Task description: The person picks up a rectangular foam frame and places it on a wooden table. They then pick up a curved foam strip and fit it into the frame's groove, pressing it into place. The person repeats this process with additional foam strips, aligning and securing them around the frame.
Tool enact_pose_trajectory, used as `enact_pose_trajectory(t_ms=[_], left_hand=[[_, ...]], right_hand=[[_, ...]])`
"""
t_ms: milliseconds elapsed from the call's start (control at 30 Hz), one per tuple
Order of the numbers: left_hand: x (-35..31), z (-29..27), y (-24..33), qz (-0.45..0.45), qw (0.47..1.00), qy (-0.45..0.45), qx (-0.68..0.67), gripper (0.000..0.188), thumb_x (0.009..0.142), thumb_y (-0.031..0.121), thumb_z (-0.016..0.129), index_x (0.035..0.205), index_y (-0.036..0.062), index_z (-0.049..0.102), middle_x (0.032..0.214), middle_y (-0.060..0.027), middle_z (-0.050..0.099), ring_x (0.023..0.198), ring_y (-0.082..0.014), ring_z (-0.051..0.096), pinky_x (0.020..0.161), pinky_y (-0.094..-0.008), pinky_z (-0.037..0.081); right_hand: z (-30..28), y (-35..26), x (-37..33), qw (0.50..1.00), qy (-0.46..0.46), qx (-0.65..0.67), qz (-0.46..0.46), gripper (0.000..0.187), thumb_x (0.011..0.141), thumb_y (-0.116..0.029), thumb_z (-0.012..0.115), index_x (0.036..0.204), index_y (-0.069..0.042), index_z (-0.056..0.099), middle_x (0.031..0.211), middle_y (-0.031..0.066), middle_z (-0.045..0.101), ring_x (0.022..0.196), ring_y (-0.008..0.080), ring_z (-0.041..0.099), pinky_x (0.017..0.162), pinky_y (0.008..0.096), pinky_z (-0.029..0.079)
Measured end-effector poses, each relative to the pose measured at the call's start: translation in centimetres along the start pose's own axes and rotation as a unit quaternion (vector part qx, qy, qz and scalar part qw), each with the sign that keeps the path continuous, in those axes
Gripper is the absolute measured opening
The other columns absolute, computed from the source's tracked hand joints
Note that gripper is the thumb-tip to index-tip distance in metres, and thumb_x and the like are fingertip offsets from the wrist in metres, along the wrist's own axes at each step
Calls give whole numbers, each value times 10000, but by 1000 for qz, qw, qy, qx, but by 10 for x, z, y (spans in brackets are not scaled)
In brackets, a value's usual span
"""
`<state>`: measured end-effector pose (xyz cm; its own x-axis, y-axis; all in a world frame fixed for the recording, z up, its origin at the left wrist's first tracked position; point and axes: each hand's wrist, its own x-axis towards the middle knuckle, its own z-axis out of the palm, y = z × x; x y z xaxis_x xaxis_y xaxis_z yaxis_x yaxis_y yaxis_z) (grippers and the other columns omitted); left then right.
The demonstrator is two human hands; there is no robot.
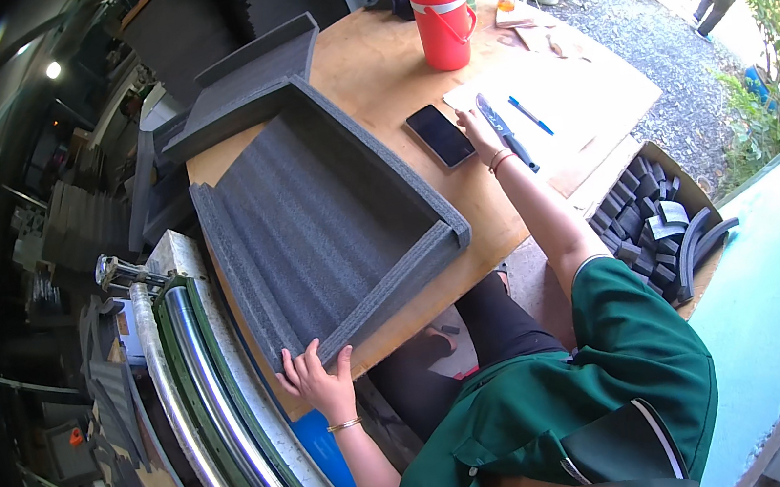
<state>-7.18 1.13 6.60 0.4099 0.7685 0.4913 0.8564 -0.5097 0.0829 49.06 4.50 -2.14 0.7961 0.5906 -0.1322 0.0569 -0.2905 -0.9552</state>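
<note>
L hand [323, 382] spread on foam tray [316, 204] corner.
Tray at its 1 o'clock, long axis unclear; R hand [481, 136] nr knife [504, 131], grip can't tell.

Centre: dark grey rectangular foam tray [326, 203], paler speckles along rim, soft darker stripes across floor. Upper centre: tan flat wooden desk [362, 65]; red cylindrical plastic jug [442, 38], white band. Right of centre: black rectangular glass-faced phone [438, 134]; slim blue plastic pen [531, 115]. Right: charcoal foam blocks [637, 211]. Lower right: deep green short-sleeved cloth shirt [530, 412], white-edged dark collar [624, 449]. Lower left: shiny silver cylindrical metal roller [218, 394].
</note>
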Motion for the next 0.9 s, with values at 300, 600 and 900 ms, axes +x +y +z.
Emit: enact_pose_trajectory(t_ms=[300, 600, 900], left_hand=[[0, 3, -1, 4, 1000, 3, 10, 608, 839, 677, 655, 1114, 137, 696, 1033, -98, 652, 1353, -355, 465, 1163, -623, 210], [0, 5, -2, 6, 1000, 7, 15, 616, 844, 687, 643, 1113, 135, 698, 1026, -94, 653, 1353, -350, 467, 1166, -619, 210], [-1, 5, -3, -5, 1000, -15, 15, 624, 842, 671, 650, 1179, 147, 680, 1079, -71, 647, 1401, -323, 416, 1173, -622, 184]], right_hand=[[6, -2, 23, 989, -8, 140, 44, 559, 964, -503, 583, 1287, -46, 562, 1192, 156, 667, 1159, 256, 621, 1002, 383, 467], [8, -11, 15, 988, 29, 150, 29, 483, 975, -486, 581, 1210, -64, 572, 1020, 73, 682, 998, 191, 633, 924, 366, 489], [8, -8, 15, 980, 26, 191, 56, 492, 976, -495, 569, 1234, -96, 441, 1110, 90, 662, 1063, 225, 597, 961, 393, 464]])
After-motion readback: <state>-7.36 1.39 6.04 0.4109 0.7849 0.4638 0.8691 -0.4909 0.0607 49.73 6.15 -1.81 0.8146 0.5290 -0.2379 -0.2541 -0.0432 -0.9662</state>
